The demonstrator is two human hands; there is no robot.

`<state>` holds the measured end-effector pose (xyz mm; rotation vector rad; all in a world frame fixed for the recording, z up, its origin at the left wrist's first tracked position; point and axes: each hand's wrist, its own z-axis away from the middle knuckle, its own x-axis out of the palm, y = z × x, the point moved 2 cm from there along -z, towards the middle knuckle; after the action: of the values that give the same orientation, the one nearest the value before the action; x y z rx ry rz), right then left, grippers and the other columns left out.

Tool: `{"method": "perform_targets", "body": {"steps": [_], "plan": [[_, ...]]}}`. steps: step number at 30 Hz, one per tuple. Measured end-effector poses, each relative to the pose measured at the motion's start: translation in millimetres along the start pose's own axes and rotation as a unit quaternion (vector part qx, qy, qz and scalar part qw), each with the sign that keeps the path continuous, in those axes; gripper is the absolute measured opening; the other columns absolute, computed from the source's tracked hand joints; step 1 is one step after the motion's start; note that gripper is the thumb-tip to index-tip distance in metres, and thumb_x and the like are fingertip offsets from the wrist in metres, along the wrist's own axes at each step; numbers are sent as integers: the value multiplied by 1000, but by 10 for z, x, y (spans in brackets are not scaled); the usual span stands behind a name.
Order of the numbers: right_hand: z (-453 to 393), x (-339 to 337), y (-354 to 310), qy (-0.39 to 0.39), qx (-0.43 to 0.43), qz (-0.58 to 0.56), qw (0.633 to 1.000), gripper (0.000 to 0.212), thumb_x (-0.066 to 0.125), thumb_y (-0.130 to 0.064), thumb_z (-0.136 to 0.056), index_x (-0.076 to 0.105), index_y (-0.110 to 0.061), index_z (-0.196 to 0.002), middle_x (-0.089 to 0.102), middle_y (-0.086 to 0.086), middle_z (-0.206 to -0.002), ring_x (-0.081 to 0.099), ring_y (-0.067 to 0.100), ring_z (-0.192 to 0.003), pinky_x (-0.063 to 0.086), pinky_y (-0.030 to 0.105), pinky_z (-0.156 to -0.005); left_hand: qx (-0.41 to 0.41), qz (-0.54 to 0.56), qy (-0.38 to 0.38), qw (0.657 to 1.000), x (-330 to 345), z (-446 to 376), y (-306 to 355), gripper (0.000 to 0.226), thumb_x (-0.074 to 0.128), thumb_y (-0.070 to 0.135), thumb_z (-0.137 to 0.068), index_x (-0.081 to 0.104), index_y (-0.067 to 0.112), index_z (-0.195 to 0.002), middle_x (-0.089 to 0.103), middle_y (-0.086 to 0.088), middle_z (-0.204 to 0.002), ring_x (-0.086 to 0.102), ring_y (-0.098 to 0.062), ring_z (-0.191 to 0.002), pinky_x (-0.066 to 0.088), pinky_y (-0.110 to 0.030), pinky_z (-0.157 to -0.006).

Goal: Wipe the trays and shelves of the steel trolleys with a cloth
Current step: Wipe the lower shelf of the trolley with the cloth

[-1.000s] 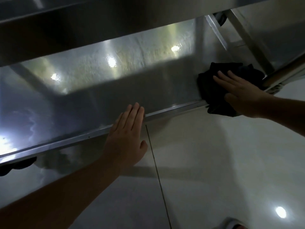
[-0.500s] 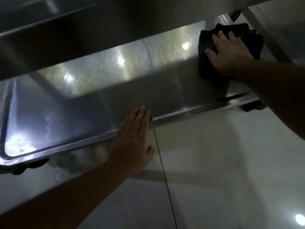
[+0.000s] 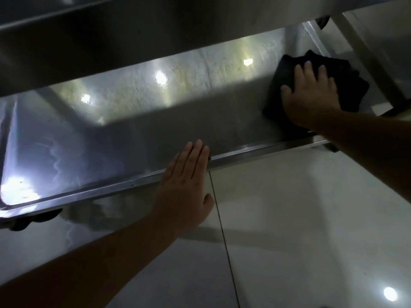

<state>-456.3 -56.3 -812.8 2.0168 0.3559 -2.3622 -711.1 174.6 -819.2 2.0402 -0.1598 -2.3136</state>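
- Left hand (image 3: 185,187) lies flat, fingers straight, on the bottom shelf's (image 3: 133,130) front rim.
- Right hand (image 3: 311,96) presses a crumpled black cloth (image 3: 349,85) flat near the shelf's right corner, fingers spread.

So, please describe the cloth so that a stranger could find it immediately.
Look at the lowest steel shelf of the trolley, just above the pale floor. At its far right end, the right hand presses flat on a crumpled cloth. It is the only black, soft thing among shiny metal.
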Motion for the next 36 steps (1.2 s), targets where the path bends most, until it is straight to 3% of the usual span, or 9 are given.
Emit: {"method": "perform_targets", "body": {"steps": [4, 8, 12, 16, 19, 23, 26, 32, 36], "plan": [[199, 164, -834, -9, -72, 5, 997, 72, 28, -51, -106, 12, -18, -167, 6, 6, -175, 2, 32, -161, 4, 50, -128, -13, 14, -7, 1000, -22, -4, 11, 103, 73, 33, -84, 19, 5, -167, 13, -12, -176, 9, -26, -163, 5, -39, -131], [360, 261, -1446, -53, -261, 30, 963, 70, 18, -56, -107, 5, -23, -168, -1, 1, -176, -7, 25, -161, 0, 46, -129, -16, 38, -19, 999, -85, -3, -53, 104, 69, 35, -91, 6, 8, -169, 0, -11, -177, -1, -23, -163, -5, -32, -127], [341, 216, -1212, -42, -292, 16, 955, 68, 23, -59, -106, 14, -29, -167, 8, -6, -175, 1, 19, -161, 3, 43, -128, -32, 50, -12, 998, -264, 131, -402, 100, 63, 43, -88, 15, 7, -168, 8, -10, -177, 12, -27, -162, 10, -38, -126], [179, 54, -451, 9, -151, 15, 988, 66, 40, -51, -104, 30, -22, -163, 24, 4, -172, 19, 31, -158, 20, 50, -125, -68, 39, -22, 997, -386, 364, -1068, 98, 41, 64, -90, 21, 5, -167, 16, -14, -175, 19, -31, -161, 20, -45, -128], [173, -17, -23, 34, -6, 2, 999, 68, 34, -51, -103, 27, -19, -163, 22, 7, -172, 18, 35, -157, 18, 56, -125, -137, 48, -21, 989, -411, 564, -1518, 91, 31, 65, -97, 19, 10, -168, 14, -10, -176, 15, -28, -162, 20, -46, -129], [217, 82, -357, -1, 116, -26, 993, 72, 23, -52, -103, 12, -20, -167, 6, 5, -175, 2, 34, -160, 4, 56, -128, -173, 59, -39, 982, -280, 707, -1637, 80, 13, 63, -106, 4, 16, -170, -1, -4, -178, -3, -17, -163, 0, -33, -130], [300, 222, -1004, 6, 134, -39, 990, 72, 27, -51, -104, 14, -18, -167, 6, 4, -175, 2, 33, -160, 3, 55, -128, -185, 62, -23, 981, -201, 734, -1558, 74, 17, 55, -108, 0, 18, -170, -9, -1, -177, -11, -15, -162, -7, -29, -128], [707, 543, -2633, -15, -3, -44, 999, 74, 27, -50, -103, 11, -17, -167, 3, 5, -175, -2, 33, -160, -1, 54, -127, -207, 49, -14, 977, -201, 724, -1538, 72, 23, 52, -111, 0, 17, -170, -9, -3, -177, -11, -16, -163, -3, -34, -131], [757, 617, -2941, -37, -183, -19, 982, 76, 24, -57, -101, 10, -23, -167, 2, 1, -176, -6, 26, -161, -4, 49, -128, -206, 63, -24, 976, -195, 721, -1567, 74, 20, 54, -110, -3, 18, -170, -13, -1, -177, -14, -14, -162, -3, -35, -131]]}}
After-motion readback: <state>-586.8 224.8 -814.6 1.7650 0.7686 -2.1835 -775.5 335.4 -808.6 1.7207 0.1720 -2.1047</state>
